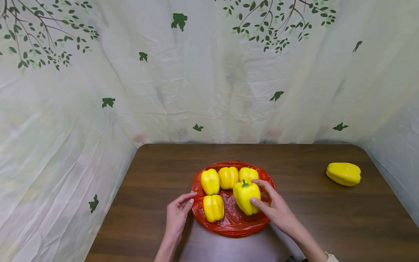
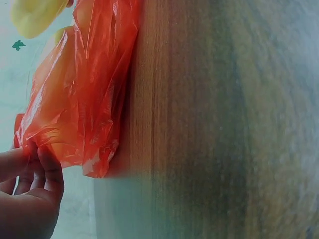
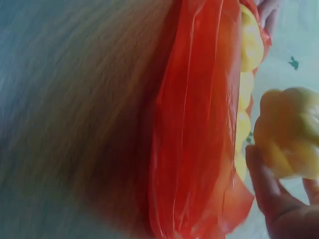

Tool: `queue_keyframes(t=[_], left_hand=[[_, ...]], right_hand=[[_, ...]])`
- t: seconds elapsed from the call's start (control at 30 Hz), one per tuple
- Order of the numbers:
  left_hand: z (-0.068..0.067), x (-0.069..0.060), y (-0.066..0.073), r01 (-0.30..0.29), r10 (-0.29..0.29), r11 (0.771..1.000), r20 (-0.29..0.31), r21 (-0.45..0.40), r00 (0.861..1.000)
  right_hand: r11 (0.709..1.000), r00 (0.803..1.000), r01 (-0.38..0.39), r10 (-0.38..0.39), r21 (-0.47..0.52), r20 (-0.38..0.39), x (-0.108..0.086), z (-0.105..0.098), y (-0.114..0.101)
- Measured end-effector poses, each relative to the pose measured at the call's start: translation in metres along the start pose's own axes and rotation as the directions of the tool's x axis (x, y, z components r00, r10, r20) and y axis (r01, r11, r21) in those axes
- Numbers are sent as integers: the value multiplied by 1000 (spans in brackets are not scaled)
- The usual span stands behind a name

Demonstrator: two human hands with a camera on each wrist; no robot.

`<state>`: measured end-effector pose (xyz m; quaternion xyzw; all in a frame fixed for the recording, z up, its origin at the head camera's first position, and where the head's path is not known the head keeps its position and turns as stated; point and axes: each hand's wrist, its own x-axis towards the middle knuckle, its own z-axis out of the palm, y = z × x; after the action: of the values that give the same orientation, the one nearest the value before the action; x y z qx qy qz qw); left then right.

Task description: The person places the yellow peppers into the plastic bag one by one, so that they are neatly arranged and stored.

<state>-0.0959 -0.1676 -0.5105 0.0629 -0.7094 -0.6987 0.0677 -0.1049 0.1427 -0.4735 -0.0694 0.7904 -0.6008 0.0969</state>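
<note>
A red plastic bag with its mouth spread round lies on the table, several yellow bell peppers sitting inside it. My left hand pinches the bag's left rim between thumb and fingers; the left wrist view shows that hand at the thin red film. Over the right part of the bag, my right hand holds a yellow bell pepper with its green stem up. In the right wrist view this pepper is above the bag's edge, gripped by thumb and fingers.
Another yellow bell pepper lies on its side at the far right of the brown wooden table. Behind and beside the table hangs a pale curtain printed with leaves and branches.
</note>
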Motion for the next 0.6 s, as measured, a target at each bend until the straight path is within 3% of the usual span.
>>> queue_keyframes(t=[0.27, 0.6], left_hand=[[0, 1, 0, -1, 1, 1000, 1, -25, 1000], [1, 0, 1, 35, -35, 999, 2, -29, 999]], right_hand=[[998, 998, -44, 46, 41, -50, 3, 11, 1], [998, 988, -69, 66, -15, -137, 4, 18, -3]])
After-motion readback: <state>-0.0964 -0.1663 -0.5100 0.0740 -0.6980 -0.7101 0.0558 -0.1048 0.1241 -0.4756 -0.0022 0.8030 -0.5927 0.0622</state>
